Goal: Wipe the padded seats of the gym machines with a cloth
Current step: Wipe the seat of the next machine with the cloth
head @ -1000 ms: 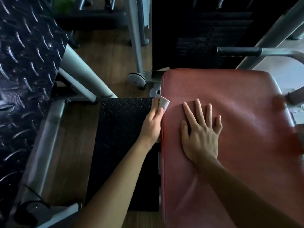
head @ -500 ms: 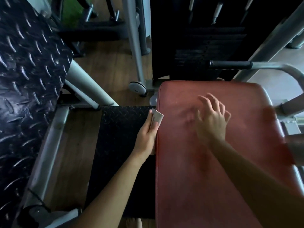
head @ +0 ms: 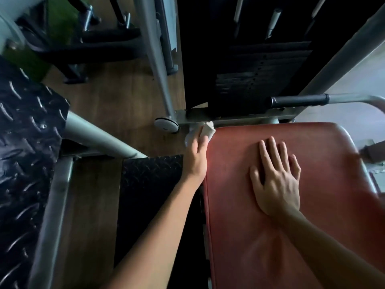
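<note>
Two hands: both at the red padded seat (head: 312, 226).
Left hand (head: 196, 157): fingers hold the folded cloth (head: 208, 130) against the seat's far-left corner.
Right hand (head: 275, 180): fingers straight and spread, palm flat mid-seat.

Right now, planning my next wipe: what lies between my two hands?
Bare red seat padding between left hand, holding the cloth, and right hand; head view.

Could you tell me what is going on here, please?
A person is wiping the red padded seat of a gym machine. The left hand holds a small white cloth against the seat's far left corner. The right hand lies flat on top of the seat, fingers straight. A black tread plate sits to the seat's left.
</note>
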### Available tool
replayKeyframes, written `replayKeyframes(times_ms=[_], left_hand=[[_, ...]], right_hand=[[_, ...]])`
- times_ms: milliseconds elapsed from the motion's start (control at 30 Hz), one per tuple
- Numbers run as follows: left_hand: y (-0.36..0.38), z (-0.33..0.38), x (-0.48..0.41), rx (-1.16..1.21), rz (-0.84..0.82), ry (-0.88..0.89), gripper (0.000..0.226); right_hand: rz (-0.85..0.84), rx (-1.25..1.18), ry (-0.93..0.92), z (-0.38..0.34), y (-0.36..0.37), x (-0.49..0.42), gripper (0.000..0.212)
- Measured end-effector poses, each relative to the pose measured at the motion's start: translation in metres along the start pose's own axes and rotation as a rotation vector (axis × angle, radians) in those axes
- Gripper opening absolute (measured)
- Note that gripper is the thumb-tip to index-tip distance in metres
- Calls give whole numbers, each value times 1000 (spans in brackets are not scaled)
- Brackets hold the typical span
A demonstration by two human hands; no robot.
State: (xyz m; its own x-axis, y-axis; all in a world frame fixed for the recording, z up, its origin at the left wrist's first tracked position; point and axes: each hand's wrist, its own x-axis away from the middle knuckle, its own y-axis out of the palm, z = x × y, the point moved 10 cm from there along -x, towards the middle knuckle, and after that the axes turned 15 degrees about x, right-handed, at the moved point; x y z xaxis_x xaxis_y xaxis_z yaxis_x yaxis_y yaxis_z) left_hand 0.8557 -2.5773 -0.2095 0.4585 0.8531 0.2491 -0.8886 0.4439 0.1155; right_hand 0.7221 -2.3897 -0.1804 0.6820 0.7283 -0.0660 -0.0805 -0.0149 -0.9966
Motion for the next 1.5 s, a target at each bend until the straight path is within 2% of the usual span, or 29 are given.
replayKeyframes(times_ms=[200, 367, 433, 567, 667, 833, 900, 1000, 1133, 1367, 1500], left_hand=[[-17, -26, 67, 52, -26, -73, 48], [-6, -18, 0, 37, -71, -101, 35], [1, -10, -16, 69, -61, -79, 38], [-12, -17, 43, 89, -5, -76, 45], [-22, -35, 79, 98, -23, -118, 49], [-12, -24, 25, 27, 11, -137, 41], [-7, -15, 2, 17, 13, -93, 39], [-5, -10, 18, 24, 4, -52, 42], [-14, -22, 67, 78, 10, -94, 47], [-7, -13, 25, 29, 24, -122, 40], [-5, -11, 28, -65, 12, -97, 46]], right_hand=[[-10, 24, 10, -1, -2, -2, 66], [-1, 29, 5, -1, -3, -1, 67], [6, 25, 12, 0, -3, -1, 67], [10, 8, 12, 0, -3, -1, 67], [15, -6, 15, 0, -4, -1, 67], [30, -2, 19, 1, -4, -1, 66], [35, -4, 21, 1, -4, -1, 66], [34, -7, 24, 2, -4, -1, 66], [24, -6, 26, 2, -4, -1, 67], [30, -21, 22, 2, -4, -1, 67], [27, -26, 14, 2, -2, -2, 67]])
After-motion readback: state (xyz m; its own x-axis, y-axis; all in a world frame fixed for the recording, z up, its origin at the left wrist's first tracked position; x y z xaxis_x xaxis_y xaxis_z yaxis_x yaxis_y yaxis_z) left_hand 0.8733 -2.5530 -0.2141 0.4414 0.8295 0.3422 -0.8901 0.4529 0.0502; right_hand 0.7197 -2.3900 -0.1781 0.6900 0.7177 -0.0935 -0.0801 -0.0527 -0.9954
